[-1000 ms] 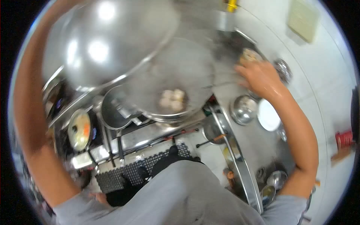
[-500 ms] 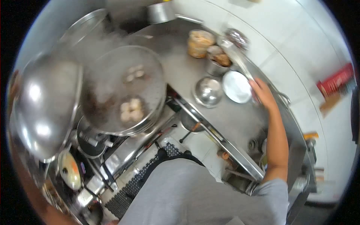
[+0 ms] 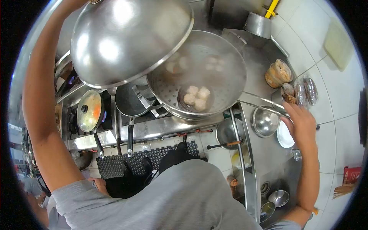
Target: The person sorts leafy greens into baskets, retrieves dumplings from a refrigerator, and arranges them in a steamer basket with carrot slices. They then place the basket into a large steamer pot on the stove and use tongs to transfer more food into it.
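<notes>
At the top edge, my left hand [image 3: 75, 3] is closed on a large domed steel lid [image 3: 126, 42], its fingers mostly out of sight. The lid is raised and tilted, covering the left part of a wide round steamer [image 3: 238, 78]. Inside the steamer, several pale dumplings [image 3: 200, 100] sit on a small dark plate, with another pale group [image 3: 215, 64] farther back in the steam. My right hand [image 3: 301, 122] grips metal tongs [image 3: 262, 108]. Their tips point left and reach the steamer's right rim. A steel bowl [image 3: 264, 122] and a white dish [image 3: 285, 134] lie beside that hand.
Left of the steamer are a black frying pan [image 3: 132, 101] and a lidded pan [image 3: 89, 111] on burners with visible flame. At the back right stand a tub of food [image 3: 278, 73] and wrapped packages [image 3: 310, 90]. A saucepan [image 3: 258, 25] is near the wall. Another person's hand [image 3: 100, 186] shows lower left.
My view has turned toward the stove. The tongs, earlier by the containers at the back right, now reach the steamer's rim. The lid has shifted farther over the steamer's left side.
</notes>
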Tool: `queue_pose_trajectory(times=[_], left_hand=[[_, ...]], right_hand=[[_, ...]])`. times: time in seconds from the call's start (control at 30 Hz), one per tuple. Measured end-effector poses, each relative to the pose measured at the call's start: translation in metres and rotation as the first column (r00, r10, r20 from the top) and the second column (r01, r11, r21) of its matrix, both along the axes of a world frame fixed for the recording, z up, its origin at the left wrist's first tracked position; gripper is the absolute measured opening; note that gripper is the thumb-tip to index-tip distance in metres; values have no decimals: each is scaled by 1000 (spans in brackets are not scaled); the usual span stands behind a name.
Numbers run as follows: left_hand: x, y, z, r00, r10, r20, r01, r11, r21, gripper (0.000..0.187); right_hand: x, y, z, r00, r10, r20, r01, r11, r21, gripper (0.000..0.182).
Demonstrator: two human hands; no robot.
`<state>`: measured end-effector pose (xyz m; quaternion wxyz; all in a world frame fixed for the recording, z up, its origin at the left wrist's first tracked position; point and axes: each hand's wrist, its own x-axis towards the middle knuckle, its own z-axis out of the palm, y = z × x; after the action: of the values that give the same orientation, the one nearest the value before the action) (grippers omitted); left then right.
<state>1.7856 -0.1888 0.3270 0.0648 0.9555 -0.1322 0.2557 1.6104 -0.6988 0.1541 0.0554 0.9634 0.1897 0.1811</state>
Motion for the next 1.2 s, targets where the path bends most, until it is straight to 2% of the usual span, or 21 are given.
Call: queue_pose_trajectory(times=[0.07, 0.13, 0.27, 0.33, 0.47, 0.53, 0.63, 0.77, 0.83, 0.87, 0.9, 0.97, 1.03, 1.07, 1.13, 1.2], left_hand=[[-10, -9, -4, 1000, -11, -12, 11, 1000, -12, 41], [-16, -15, -7, 999, -29, -26, 28, 999, -26, 41], [-6, 0, -6, 1000, -11, -22, 11, 1000, 15, 39], [-8, 1, -7, 1000, -9, -11, 9, 1000, 21, 38], [-35, -13, -11, 999, 32, 36, -34, 997, 70, 42], [-36, -13, -9, 999, 32, 42, -36, 995, 97, 43], [-24, -4, -8, 994, 106, -38, -105, 994, 16, 45], [-34, -17, -10, 995, 104, 0, -104, 995, -10, 43], [-32, -20, -6, 987, 114, -113, -112, 993, 22, 39], [-10, 2, -4, 981, 13, -194, -7, 1000, 30, 39], [10, 23, -7, 982, 5, -188, 1, 1000, 31, 39], [38, 50, -13, 997, 65, 45, -75, 956, 285, 53], [37, 46, -12, 999, 35, 16, -38, 970, 242, 52], [36, 37, -14, 1000, 9, -21, -5, 981, 195, 51], [31, 24, -19, 1000, -14, -20, 16, 995, 103, 52], [62, 57, -19, 999, 22, -47, -14, 989, 149, 53]], right_hand=[[25, 27, 4, 984, 178, -21, -178, 965, -191, 35], [47, 48, -5, 964, 245, -104, -265, 910, -320, 24], [78, 76, -26, 944, 250, -216, -321, 846, -425, 25], [87, 84, -33, 923, 289, -252, -381, 775, -505, 16], [97, 97, -48, 893, 342, -294, -450, 704, -549, 11], [101, 109, -53, 868, 319, -380, -489, 683, -543, 12], [101, 115, -46, 829, 361, -427, -542, 706, -456, 11], [95, 115, -41, 842, 313, -439, -506, 738, -446, 11], [91, 109, -38, 856, 208, -473, -417, 819, -395, 9], [88, 104, -35, 860, 203, -468, -409, 822, -396, 9], [84, 96, -29, 874, 224, -431, -398, 838, -372, 11], [74, 88, -6, 893, 230, -386, -372, 860, -349, 12], [54, 83, 31, 908, -50, -416, -149, 890, -431, 13], [45, 73, 40, 905, -97, -415, -105, 893, -438, 13], [23, 41, 59, 980, 9, -198, -93, 905, -416, 19], [-1, 18, 77, 975, -126, -181, 43, 915, -402, 21]])
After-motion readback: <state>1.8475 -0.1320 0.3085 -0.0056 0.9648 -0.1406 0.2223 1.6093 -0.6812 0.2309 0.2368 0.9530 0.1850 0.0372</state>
